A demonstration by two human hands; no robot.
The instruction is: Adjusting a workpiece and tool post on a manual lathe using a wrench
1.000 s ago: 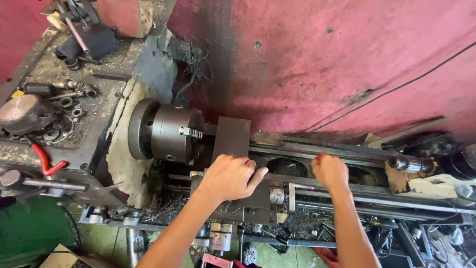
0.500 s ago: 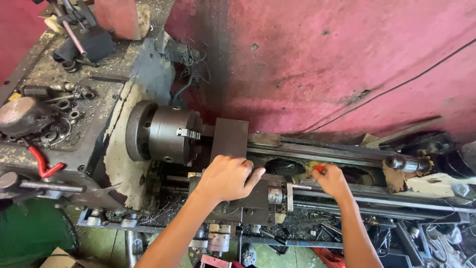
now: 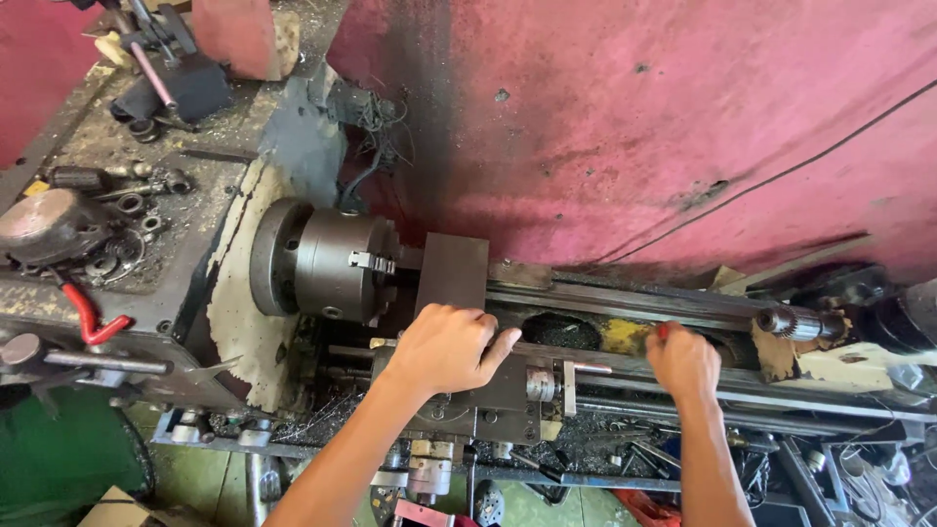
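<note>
The lathe carriage (image 3: 478, 390) lies under the left hand (image 3: 444, 346), fingers spread flat on it. The bed runs left-right; the right hand (image 3: 683, 361), farther right, grips something red.

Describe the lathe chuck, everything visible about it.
The chuck is a dark grey metal cylinder, dull and oily-looking, mounted on its side with its face pointing right along the lathe bed. A wider dark ring sits behind it against the pale, chipped headstock. One stepped jaw shows on its front. A dark rectangular block stands right beside its face; whether they touch cannot be told. The left hand rests just below and right, clear of the chuck.
</note>
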